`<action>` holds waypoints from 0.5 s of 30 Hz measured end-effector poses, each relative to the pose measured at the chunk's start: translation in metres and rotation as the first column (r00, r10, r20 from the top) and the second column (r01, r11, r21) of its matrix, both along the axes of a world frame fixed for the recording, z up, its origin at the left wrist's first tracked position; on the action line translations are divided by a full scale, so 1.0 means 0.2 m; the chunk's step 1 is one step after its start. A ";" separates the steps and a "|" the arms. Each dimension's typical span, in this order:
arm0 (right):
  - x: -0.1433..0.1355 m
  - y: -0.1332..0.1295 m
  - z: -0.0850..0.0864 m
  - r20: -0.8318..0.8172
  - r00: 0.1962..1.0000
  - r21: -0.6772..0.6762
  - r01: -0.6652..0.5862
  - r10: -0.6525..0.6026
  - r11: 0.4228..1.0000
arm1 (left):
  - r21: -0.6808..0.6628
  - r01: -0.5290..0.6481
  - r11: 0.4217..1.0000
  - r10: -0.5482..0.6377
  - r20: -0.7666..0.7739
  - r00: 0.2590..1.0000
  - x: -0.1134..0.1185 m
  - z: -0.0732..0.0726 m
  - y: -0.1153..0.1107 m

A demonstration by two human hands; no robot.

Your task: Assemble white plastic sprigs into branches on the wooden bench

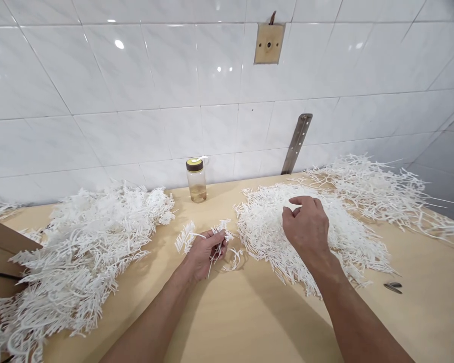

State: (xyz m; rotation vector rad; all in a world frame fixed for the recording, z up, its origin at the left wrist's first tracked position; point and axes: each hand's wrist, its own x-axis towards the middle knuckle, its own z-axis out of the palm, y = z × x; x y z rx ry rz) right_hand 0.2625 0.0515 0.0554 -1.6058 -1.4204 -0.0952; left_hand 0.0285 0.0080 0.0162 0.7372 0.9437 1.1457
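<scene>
My left hand (pixel 208 252) is closed on a white branched plastic sprig (pixel 223 232), its thin stems sticking out above and below the fingers. A small white sprig (pixel 185 237) lies just left of that hand, and a curly white piece (pixel 234 259) lies to its right. Over the middle pile of white sprigs (pixel 265 227), my right hand (pixel 308 222) hovers with its back toward me. Its thumb and index fingertip are apart, with nothing visible between them; the other fingers are curled and partly hidden.
A larger heap of white sprigs (pixel 98 242) covers the table's left side. Long branched white stems (pixel 382 186) lie at the back right. A bottle with a dark lid (pixel 196 181) stands near the tiled wall. Small metal snips (pixel 393 288) lie at right; a brown box (pixel 3 252) is at left.
</scene>
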 end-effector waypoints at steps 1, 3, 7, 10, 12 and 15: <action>-0.01 -0.01 0.01 -0.012 0.999 0.000 -0.032 0.032 0.999 | 0.002 0.001 1.000 -0.001 0.007 1.000 0.00 0.00 0.00; -0.07 -0.04 0.01 -0.061 0.981 -0.043 -0.184 0.182 0.982 | 0.004 0.005 1.000 -0.005 0.009 1.000 0.00 -0.01 0.00; -0.25 -0.13 -0.02 -0.176 0.816 -0.222 -0.578 0.551 0.785 | 0.024 0.003 1.000 -0.002 -0.018 1.000 0.01 0.00 0.00; -0.34 -0.16 -0.07 -0.264 0.762 -0.296 -0.648 0.591 0.702 | 0.030 -0.010 0.999 0.012 -0.050 0.999 0.02 0.02 -0.01; -0.37 -0.17 -0.09 -0.302 0.754 -0.318 -0.657 0.584 0.683 | 0.025 -0.022 0.999 0.024 -0.083 0.996 0.03 0.03 -0.01; -0.37 -0.17 -0.10 -0.328 0.751 -0.333 -0.660 0.573 0.673 | 0.027 -0.050 0.998 0.053 -0.128 0.990 0.05 0.03 -0.02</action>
